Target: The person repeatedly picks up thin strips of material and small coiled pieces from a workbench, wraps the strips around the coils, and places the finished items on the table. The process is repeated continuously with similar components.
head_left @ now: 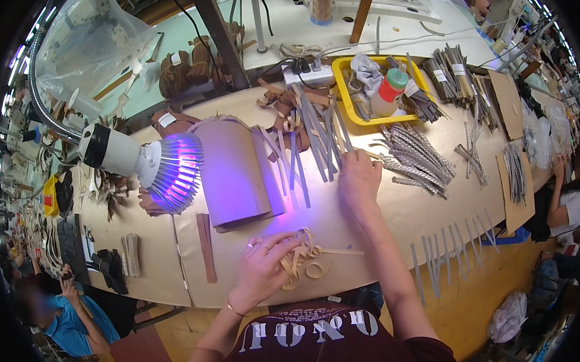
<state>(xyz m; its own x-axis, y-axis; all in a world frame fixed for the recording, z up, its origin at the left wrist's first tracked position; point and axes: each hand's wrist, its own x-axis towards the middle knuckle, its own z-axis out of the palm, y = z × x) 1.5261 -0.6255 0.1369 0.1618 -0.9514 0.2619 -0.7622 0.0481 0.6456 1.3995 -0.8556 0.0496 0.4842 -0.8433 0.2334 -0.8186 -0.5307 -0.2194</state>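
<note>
My left hand (263, 267) is by the near edge of the table, its fingers closed on a tangle of curled tan strip (293, 264). A straight pale length reaches right from that tangle, and a small loose coil (314, 270) is beside it. Farther off, my right hand (359, 184) is closed at the near end of a grey strip (343, 132), at the right edge of a loose spread of grey strips (316, 133). A bundle of braided grey strips (419, 159) lies just right of that hand. The right fingertips are partly hidden.
A lamp (171, 172) casting violet light hangs left beside a curved brown board (231, 171). A yellow tray (354, 112) holds a bottle and cloth. Brown pieces (284, 108) lie behind. Grey strips (455, 247) hang over the near right edge. Other people sit on both sides.
</note>
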